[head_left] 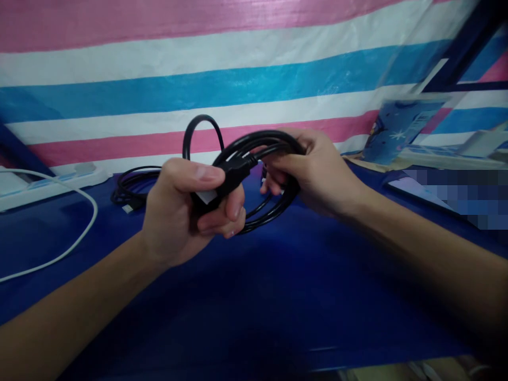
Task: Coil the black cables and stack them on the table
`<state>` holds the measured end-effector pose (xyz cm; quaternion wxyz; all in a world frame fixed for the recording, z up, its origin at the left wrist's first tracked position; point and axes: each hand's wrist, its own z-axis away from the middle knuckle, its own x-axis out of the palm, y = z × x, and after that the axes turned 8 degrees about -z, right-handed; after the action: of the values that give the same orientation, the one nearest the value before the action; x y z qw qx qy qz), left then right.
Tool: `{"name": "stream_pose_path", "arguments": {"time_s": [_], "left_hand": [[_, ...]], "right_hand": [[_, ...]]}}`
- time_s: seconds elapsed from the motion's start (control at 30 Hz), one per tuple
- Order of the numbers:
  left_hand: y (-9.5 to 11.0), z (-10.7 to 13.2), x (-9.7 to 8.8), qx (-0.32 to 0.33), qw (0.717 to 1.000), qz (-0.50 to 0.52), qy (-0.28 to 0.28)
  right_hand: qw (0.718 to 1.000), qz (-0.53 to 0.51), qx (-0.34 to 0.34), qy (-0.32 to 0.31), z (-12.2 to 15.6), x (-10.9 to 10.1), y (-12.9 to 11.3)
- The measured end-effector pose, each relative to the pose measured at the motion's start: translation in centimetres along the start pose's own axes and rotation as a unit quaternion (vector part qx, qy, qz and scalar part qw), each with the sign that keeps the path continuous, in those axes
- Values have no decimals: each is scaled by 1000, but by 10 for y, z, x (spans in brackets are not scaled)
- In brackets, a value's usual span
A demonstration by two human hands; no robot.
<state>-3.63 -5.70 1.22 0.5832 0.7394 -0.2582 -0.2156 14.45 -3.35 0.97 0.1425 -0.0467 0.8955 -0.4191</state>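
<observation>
A black cable (260,138), wound into several loops, is held up above the blue table between both hands. My left hand (186,206) is closed around one end, with the thumb pressed along its black plug (234,174); a pale label or metal face shows near the palm. Behind that hand one loop arches upward. My right hand (313,164) grips the coil on its right side, fingers wrapped through and around the loops. What its fingertips pinch is partly hidden by the cable.
A second black cable (130,185) lies coiled on the blue table (278,296) at left. Further left are a white power strip (51,188) and a white cord (93,211). At right stand a blue patterned packet (397,129) and a flat dark-edged object (420,193). Striped sheeting hangs behind.
</observation>
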Motion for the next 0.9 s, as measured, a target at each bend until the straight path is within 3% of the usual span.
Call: {"name": "stream_pose_path", "arguments": {"time_s": [0.07,0.17,0.23,0.3,0.37,0.43,0.53,0.63,0.7,0.8,0.9], "left_hand": [[0,0,-3,-5,997,39,-62],[-4,1,-1,-86,984,48,-148],[-7,2,3,-129,977,19,-170],[-7,2,8,-143,979,0,-146],[-6,1,11,-132,988,-5,-83],[-4,0,12,-103,994,-8,-21],[-3,-1,10,-49,998,4,33],[-4,-3,7,-26,999,14,25],[-3,-2,5,-45,998,-15,-38],[3,1,5,-78,986,-75,-125],[11,4,6,-75,985,-101,-119]], "right_hand": [[1000,0,4,-15,-1,-3,1],[978,182,-85,-58,4,-3,-6],[934,307,-158,-92,10,0,-13],[908,364,-189,-83,13,5,-19],[924,341,-167,-36,13,10,-21],[961,255,-108,11,10,12,-21],[995,100,-1,20,4,8,-14],[999,40,14,-8,2,2,-8],[995,89,-40,-19,3,1,-10],[957,251,-146,-23,7,6,-20],[895,396,-206,21,12,15,-28]]}}
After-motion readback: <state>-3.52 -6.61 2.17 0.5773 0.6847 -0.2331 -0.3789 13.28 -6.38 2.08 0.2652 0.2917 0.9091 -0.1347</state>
